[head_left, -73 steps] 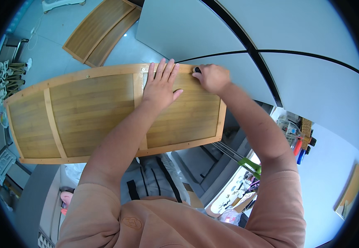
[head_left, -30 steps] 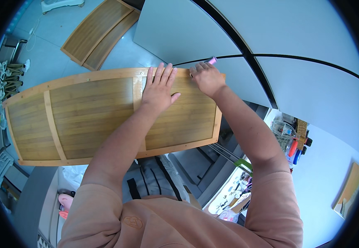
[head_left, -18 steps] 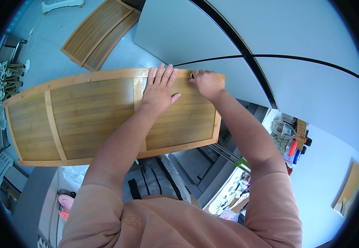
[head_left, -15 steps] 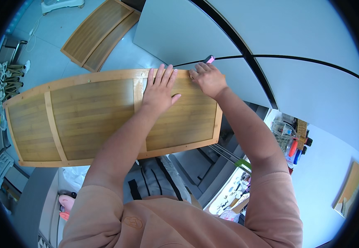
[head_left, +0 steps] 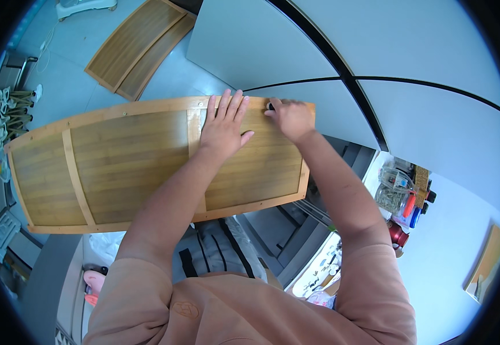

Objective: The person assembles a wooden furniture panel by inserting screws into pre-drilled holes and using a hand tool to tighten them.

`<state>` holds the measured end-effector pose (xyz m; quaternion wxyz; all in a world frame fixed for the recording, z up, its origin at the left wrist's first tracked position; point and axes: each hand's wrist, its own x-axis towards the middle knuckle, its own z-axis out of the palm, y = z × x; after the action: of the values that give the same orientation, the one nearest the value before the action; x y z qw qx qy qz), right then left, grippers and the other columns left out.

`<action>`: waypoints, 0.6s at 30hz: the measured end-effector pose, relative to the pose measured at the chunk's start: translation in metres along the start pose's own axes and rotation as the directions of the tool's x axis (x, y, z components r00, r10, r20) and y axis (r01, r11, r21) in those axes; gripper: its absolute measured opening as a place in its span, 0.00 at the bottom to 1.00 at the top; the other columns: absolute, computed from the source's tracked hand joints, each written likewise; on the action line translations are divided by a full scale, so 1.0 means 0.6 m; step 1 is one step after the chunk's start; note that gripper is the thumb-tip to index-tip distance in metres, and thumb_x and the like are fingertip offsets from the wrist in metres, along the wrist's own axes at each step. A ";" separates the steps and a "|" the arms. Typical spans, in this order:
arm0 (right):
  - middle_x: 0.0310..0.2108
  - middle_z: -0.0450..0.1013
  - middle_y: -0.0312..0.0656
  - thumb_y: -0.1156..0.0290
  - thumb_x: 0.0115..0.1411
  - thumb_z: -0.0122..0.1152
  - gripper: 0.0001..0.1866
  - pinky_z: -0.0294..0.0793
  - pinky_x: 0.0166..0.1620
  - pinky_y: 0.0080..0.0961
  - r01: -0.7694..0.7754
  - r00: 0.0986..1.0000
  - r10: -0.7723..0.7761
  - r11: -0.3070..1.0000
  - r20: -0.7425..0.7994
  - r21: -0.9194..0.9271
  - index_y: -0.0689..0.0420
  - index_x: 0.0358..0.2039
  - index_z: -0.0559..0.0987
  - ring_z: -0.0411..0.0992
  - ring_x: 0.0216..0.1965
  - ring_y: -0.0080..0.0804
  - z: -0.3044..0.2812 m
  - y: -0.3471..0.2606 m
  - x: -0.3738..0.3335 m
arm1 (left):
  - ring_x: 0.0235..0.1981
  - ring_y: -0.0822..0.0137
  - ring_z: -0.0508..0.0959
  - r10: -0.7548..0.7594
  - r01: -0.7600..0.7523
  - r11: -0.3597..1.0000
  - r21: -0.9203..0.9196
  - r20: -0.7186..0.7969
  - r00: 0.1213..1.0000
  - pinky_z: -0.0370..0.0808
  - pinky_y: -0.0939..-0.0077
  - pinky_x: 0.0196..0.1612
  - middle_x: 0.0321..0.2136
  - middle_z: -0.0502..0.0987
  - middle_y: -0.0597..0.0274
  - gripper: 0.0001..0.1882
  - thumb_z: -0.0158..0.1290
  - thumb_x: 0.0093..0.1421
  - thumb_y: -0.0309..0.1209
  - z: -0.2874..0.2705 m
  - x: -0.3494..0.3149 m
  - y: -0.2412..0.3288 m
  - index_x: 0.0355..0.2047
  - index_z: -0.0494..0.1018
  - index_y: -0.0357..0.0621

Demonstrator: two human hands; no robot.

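A long wooden panel (head_left: 129, 172) with a pale frame and crossbars lies before me, its darker boards set inside the frame. My left hand (head_left: 224, 125) rests flat on it, fingers spread and tips at the far rail, beside the crossbar. Near the panel's far right corner, my right hand (head_left: 292, 119) is closed round a small tool. Only the tool's dark end (head_left: 271, 106) shows between the fingers; the rest is hidden in the hand. Screw heads dot the far rail.
Two-part wooden boards (head_left: 138, 49) lie on the floor at the far left. White cabinet doors (head_left: 267, 49) stand beyond the right corner. A shelf with jars (head_left: 391, 198) is at the right. A grey padded bag (head_left: 212, 250) sits below the panel.
My right hand has turned and come slightly nearer, so the tool's pink-and-black end no longer sticks out beyond the far edge. The left hand stays flat on the panel.
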<state>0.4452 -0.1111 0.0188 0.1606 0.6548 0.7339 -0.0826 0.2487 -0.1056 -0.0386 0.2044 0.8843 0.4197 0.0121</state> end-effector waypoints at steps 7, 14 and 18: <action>0.30 0.78 0.46 0.52 0.61 0.55 0.18 0.75 0.41 0.37 0.055 0.994 -0.050 0.998 0.101 -0.044 0.55 0.38 0.80 0.77 0.36 0.40 -0.041 -0.008 0.015 | 0.70 0.58 0.42 -0.007 0.007 1.000 0.006 -0.009 1.000 0.35 0.50 0.70 0.69 0.46 0.61 0.44 0.45 0.61 0.58 0.003 -0.004 -0.006 0.69 0.45 0.49; 0.34 0.78 0.52 0.48 0.65 0.48 0.26 0.75 0.44 0.38 -0.535 0.821 0.424 0.804 0.382 0.257 0.62 0.36 0.78 0.77 0.38 0.47 -0.040 -0.058 0.027 | 0.71 0.59 0.40 -0.015 0.014 1.000 0.007 0.045 0.999 0.33 0.51 0.70 0.70 0.44 0.62 0.45 0.45 0.61 0.58 -0.007 0.002 -0.001 0.70 0.42 0.50; 0.34 0.78 0.50 0.53 0.64 0.52 0.21 0.75 0.42 0.38 -0.201 0.962 0.179 0.975 0.208 0.090 0.61 0.36 0.77 0.77 0.37 0.45 -0.024 -0.007 -0.002 | 0.71 0.59 0.40 -0.007 0.007 1.000 0.005 0.034 0.999 0.33 0.51 0.70 0.70 0.44 0.62 0.45 0.44 0.61 0.58 -0.004 0.004 -0.002 0.70 0.42 0.49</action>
<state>0.4391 -0.1079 0.0323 0.2039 0.7185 0.6422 -0.1724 0.2492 -0.1024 -0.0373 0.2094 0.8833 0.4194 -0.0046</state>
